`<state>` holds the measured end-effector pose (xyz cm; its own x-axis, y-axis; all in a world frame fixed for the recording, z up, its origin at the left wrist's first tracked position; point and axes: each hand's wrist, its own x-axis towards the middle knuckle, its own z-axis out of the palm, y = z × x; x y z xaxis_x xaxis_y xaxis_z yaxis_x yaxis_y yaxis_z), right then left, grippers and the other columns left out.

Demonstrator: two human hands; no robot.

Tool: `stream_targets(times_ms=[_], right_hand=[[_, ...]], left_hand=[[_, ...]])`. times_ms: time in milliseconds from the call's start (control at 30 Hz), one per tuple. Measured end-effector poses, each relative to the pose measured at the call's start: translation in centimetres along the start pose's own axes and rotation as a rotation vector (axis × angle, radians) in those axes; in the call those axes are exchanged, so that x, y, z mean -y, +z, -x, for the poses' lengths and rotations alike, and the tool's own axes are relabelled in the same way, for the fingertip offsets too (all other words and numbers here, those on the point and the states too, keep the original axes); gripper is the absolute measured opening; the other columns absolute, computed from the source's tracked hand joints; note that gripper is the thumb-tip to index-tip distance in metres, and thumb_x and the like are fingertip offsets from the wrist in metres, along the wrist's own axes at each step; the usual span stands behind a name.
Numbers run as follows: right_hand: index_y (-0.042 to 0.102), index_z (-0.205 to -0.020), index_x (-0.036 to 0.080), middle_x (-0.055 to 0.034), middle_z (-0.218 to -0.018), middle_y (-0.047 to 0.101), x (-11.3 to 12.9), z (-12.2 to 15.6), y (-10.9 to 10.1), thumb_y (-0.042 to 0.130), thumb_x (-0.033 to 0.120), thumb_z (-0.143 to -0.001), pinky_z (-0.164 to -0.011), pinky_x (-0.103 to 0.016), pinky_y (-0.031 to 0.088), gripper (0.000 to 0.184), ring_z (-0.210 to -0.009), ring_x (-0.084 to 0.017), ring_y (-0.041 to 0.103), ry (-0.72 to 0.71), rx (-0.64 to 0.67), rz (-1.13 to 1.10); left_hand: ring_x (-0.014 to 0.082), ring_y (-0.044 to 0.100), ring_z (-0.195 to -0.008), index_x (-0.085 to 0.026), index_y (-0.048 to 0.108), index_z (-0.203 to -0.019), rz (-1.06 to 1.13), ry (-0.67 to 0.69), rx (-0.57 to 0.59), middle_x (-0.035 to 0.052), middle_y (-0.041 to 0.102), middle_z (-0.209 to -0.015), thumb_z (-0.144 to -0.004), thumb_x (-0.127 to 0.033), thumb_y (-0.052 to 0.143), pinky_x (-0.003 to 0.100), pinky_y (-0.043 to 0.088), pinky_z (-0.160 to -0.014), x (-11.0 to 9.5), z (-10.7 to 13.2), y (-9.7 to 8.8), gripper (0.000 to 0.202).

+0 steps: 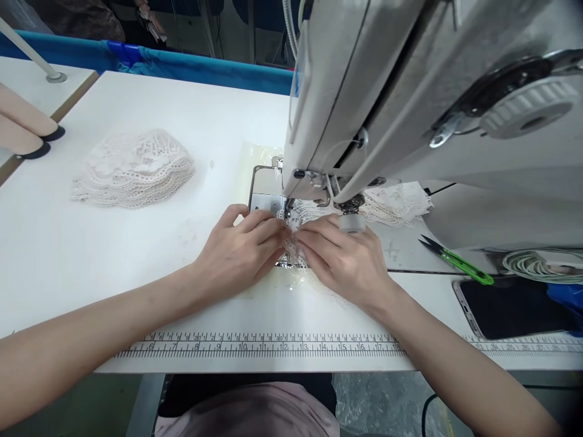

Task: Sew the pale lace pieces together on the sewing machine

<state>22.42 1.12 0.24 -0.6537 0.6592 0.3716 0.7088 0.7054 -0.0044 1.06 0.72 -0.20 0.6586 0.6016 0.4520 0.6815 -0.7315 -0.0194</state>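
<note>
A grey sewing machine (410, 109) fills the upper right, its needle area (288, 209) just above my fingers. A white lace piece (294, 252) lies under the presser foot and trails right as lace (401, 203) behind the machine head. My left hand (239, 252) presses on the lace from the left, fingers bent and pinched against it. From the right, my right hand (344, 258) meets it with fingertips on the same lace, right at the needle.
A stack of white lace pieces (134, 170) sits at the left of the white table (91, 255). Green thread snips (458, 261), a phone (510, 306) and coiled cord (542, 264) lie at the right. A printed ruler (273, 345) runs along the front edge.
</note>
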Motion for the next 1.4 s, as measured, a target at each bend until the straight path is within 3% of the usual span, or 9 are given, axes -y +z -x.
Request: stream_targets(times_ms=[100,167,267,400,600,700,867,933,1400], right_hand=[[0.069,-0.104,0.014,-0.0088,-0.101,0.072,0.4,-0.1,-0.5,0.058,0.041,-0.091,-0.074,-0.035,0.044,0.031,-0.089,-0.023,0.063,0.039,0.097,-0.136],[0.068,-0.104,0.014,-0.0096,-0.099,0.072,0.4,-0.2,-0.5,0.054,0.032,-0.094,-0.072,-0.034,0.044,0.025,-0.092,-0.024,0.063,0.078,0.141,-0.175],[0.067,-0.102,0.015,-0.0078,-0.091,0.07,0.2,-0.3,-0.1,0.043,0.019,-0.098,-0.069,-0.031,0.044,0.025,-0.085,-0.02,0.062,0.151,0.093,-0.218],[0.064,-0.102,0.012,-0.0071,-0.082,0.068,0.0,-0.3,0.6,0.038,0.021,-0.101,-0.06,-0.03,0.04,0.028,-0.067,-0.018,0.057,0.238,-0.001,-0.233],[0.066,-0.112,0.013,-0.01,-0.093,0.07,-0.1,-0.2,1.0,0.055,0.027,-0.094,-0.067,-0.033,0.046,0.025,-0.076,-0.021,0.061,0.214,-0.012,-0.282],[0.071,-0.105,0.018,-0.0063,-0.09,0.071,-0.5,0.0,1.2,0.051,0.016,-0.093,-0.071,-0.033,0.046,0.023,-0.073,-0.018,0.061,0.151,-0.067,-0.254],[0.073,-0.094,0.017,-0.0053,-0.1,0.075,-0.6,0.1,0.8,0.055,0.013,-0.088,-0.078,-0.036,0.047,0.02,-0.083,-0.02,0.064,-0.061,-0.139,-0.123],[0.072,-0.094,0.018,-0.0032,-0.103,0.075,-0.5,0.1,0.6,0.055,0.011,-0.088,-0.081,-0.036,0.048,0.02,-0.087,-0.019,0.065,-0.124,-0.137,-0.11],[0.07,-0.094,0.02,0.0015,-0.101,0.076,-0.2,-0.2,0.2,0.054,0.009,-0.088,-0.089,-0.035,0.047,0.02,-0.088,-0.016,0.066,-0.125,-0.124,-0.072]], left_hand=[[0.0229,0.061,-0.105,-0.016,0.062,-0.12,0.126,-0.076,0.095,0.0083,0.068,-0.117,-0.087,-0.014,0.05,0.04,0.039,-0.087,0.3,-0.2,-0.2,0.035],[0.0247,0.06,-0.107,-0.015,0.061,-0.122,0.168,-0.112,0.145,0.0097,0.066,-0.119,-0.083,-0.014,0.05,0.04,0.04,-0.087,0.5,-0.4,-0.1,0.041],[0.0241,0.06,-0.104,-0.018,0.065,-0.114,0.198,-0.139,0.147,0.0076,0.067,-0.114,-0.089,-0.02,0.052,0.039,0.039,-0.087,0.9,-0.8,0.5,0.029],[0.0213,0.06,-0.092,-0.018,0.07,-0.095,0.282,-0.254,0.14,0.0043,0.07,-0.097,-0.097,-0.03,0.05,0.037,0.037,-0.081,1.5,-1.7,1.1,0.022],[0.018,0.06,-0.092,-0.02,0.07,-0.088,0.506,-0.41,0.202,-0.0004,0.071,-0.095,-0.096,-0.022,0.051,0.038,0.035,-0.087,2.1,-2.3,0.7,0.021],[0.0176,0.061,-0.092,-0.023,0.072,-0.09,0.439,-0.32,0.15,-0.0009,0.071,-0.097,-0.096,-0.024,0.053,0.038,0.035,-0.088,2.1,-1.7,0.6,0.019],[0.0186,0.063,-0.097,-0.021,0.071,-0.1,0.026,0.072,-0.074,0.0005,0.074,-0.101,-0.094,-0.02,0.059,0.039,0.038,-0.088,1.2,0.0,0.5,0.013],[0.0192,0.064,-0.101,-0.02,0.069,-0.103,-0.098,0.158,-0.105,0.0003,0.074,-0.104,-0.093,-0.019,0.06,0.039,0.039,-0.088,0.8,0.5,0.2,0.013],[0.0181,0.065,-0.101,-0.017,0.066,-0.106,-0.172,0.174,-0.093,-0.0006,0.074,-0.104,-0.093,-0.021,0.062,0.04,0.041,-0.089,0.5,0.7,-0.5,0.014]])
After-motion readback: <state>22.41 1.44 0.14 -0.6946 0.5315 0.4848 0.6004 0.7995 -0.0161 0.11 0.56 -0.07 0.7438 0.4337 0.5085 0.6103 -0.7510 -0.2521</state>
